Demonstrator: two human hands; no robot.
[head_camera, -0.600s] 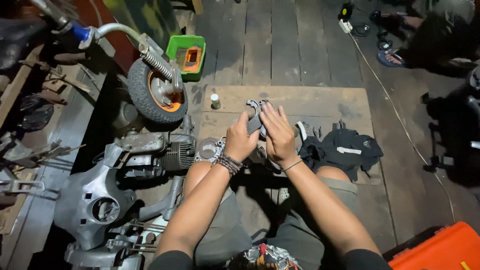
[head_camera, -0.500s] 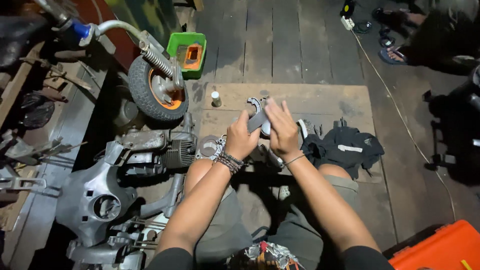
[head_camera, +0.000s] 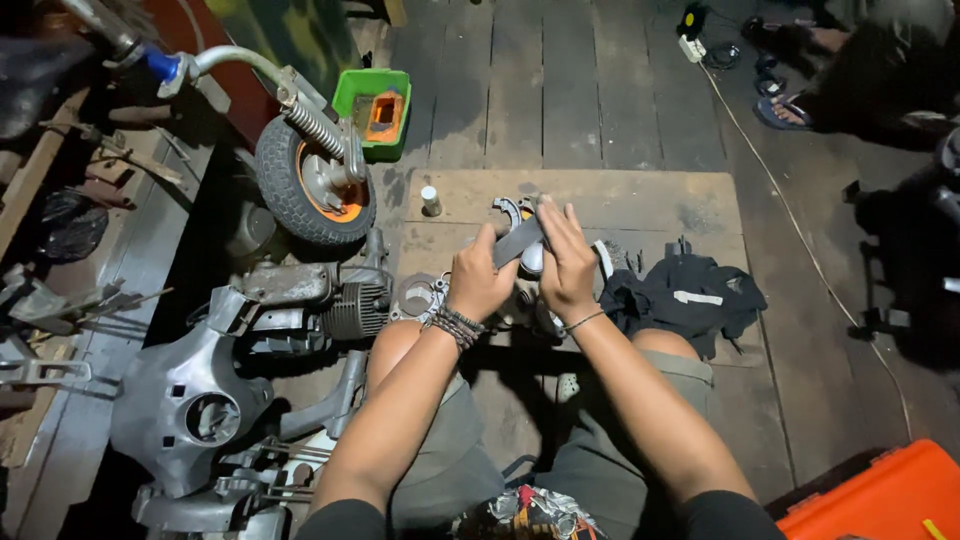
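— What containers show, biggest first?

— An orange case (head_camera: 880, 495), cut off at the bottom right corner; a green box (head_camera: 372, 108) beside the small wheel (head_camera: 312, 182); a little white bottle (head_camera: 431, 200) on the cardboard (head_camera: 640, 200).

— And the hands?

— Left hand (head_camera: 480, 285) and right hand (head_camera: 568, 262) both clasp a curved grey metal part (head_camera: 520, 238) above the cardboard. Its lower end is hidden behind the fingers.

- The lower part of the grey curved metal part (head_camera: 518, 238) is covered by the left hand (head_camera: 478, 285) and right hand (head_camera: 566, 270).
- Low and right of the right hand, the orange case (head_camera: 878, 497) is cut off by the frame edge.
- The parts beneath both hands are shadowed and cannot be identified.
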